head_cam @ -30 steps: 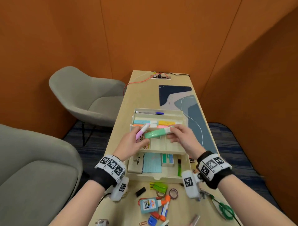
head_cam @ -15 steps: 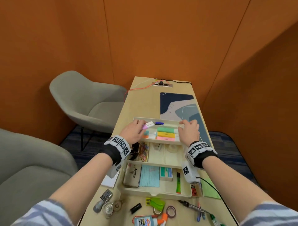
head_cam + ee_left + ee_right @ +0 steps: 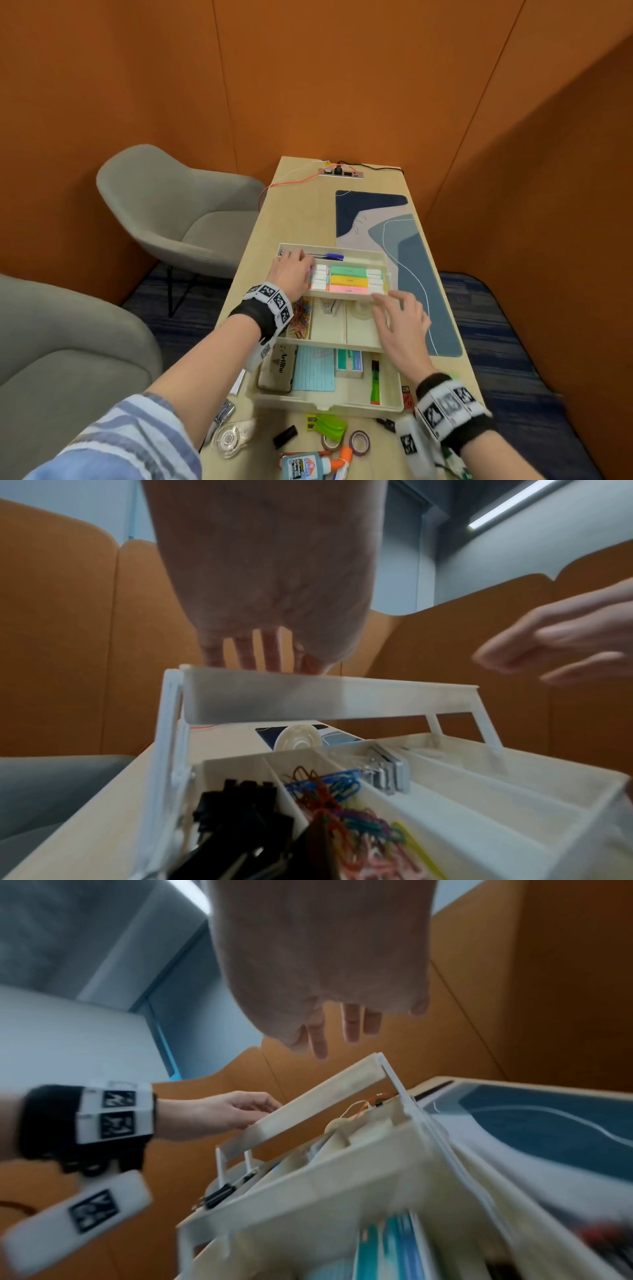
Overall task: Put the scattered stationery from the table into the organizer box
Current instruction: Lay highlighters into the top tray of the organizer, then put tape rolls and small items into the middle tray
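Observation:
The cream organizer box [image 3: 329,407] stands open in three stepped tiers. Green [image 3: 347,271], yellow and pink highlighters lie in its top tier [image 3: 383,260]. My left hand [image 3: 294,270] is at that tier's left end, fingers curled down over a purple highlighter [image 3: 311,273], of which only a sliver shows. In the left wrist view the fingers [image 3: 270,653] dip behind the tier's front wall [image 3: 308,696]. My right hand [image 3: 400,318] hovers by the tier's front right corner, fingers spread and holding nothing; the right wrist view shows its fingers [image 3: 352,1026] above the tier.
Near the front edge lie a glue bottle [image 3: 301,466], tape rolls [image 3: 359,442], a green clip [image 3: 329,425], a black piece [image 3: 285,435] and a tape dispenser [image 3: 233,438]. A blue desk mat [image 3: 394,240] lies right of the box. Grey chairs [image 3: 178,212] stand to the left.
The green highlighter went into the top tier and my right hand let go and drew back toward me. My left hand lowered the purple highlighter into the tier's left end.

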Demonstrator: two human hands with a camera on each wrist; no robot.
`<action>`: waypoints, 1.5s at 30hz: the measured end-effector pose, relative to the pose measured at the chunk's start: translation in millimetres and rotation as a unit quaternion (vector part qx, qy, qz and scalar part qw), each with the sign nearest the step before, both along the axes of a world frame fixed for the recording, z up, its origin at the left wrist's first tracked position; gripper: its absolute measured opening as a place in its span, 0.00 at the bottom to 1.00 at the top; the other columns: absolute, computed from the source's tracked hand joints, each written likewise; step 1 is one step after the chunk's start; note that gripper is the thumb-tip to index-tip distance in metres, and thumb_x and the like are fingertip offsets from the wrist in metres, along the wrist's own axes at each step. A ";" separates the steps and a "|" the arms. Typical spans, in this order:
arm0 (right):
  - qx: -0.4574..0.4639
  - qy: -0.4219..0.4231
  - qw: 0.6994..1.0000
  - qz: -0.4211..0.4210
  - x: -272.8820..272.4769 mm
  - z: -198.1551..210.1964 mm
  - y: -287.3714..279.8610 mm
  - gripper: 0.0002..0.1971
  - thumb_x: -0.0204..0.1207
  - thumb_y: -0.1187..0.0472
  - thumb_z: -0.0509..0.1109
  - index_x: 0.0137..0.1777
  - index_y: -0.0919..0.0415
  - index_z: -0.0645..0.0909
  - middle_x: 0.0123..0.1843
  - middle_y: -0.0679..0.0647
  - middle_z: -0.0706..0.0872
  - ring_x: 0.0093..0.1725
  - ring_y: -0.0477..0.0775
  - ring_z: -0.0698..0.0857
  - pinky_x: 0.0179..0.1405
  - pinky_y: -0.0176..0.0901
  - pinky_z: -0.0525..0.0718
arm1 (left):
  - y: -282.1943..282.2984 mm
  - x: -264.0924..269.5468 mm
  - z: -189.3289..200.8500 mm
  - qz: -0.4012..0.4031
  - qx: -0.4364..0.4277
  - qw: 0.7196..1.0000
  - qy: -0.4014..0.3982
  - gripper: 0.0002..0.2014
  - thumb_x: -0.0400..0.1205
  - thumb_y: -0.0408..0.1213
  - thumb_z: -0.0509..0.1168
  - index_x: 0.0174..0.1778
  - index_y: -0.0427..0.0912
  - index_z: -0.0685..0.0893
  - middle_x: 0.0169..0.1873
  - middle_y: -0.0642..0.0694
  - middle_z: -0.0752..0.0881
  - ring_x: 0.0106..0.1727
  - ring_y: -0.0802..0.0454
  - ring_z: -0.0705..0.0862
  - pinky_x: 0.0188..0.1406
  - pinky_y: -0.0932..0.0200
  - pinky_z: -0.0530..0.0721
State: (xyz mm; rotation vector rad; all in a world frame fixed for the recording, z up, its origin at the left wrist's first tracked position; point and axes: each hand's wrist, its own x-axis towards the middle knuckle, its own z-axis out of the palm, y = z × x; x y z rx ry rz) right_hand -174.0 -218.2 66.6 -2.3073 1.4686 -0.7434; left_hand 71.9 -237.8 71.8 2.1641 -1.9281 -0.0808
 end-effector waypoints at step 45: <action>0.140 -0.010 0.987 0.073 -48.2 -67.1 133.5 0.05 0.80 0.63 0.63 0.45 0.52 0.72 0.43 0.45 0.78 0.42 0.42 0.77 0.38 0.32 0.74 | 269.8 -88.8 -91.4 0.029 0.059 0.971 0.230 0.09 0.84 0.39 0.57 0.54 0.50 0.83 0.53 0.56 0.80 0.59 0.60 0.74 0.62 0.62 0.72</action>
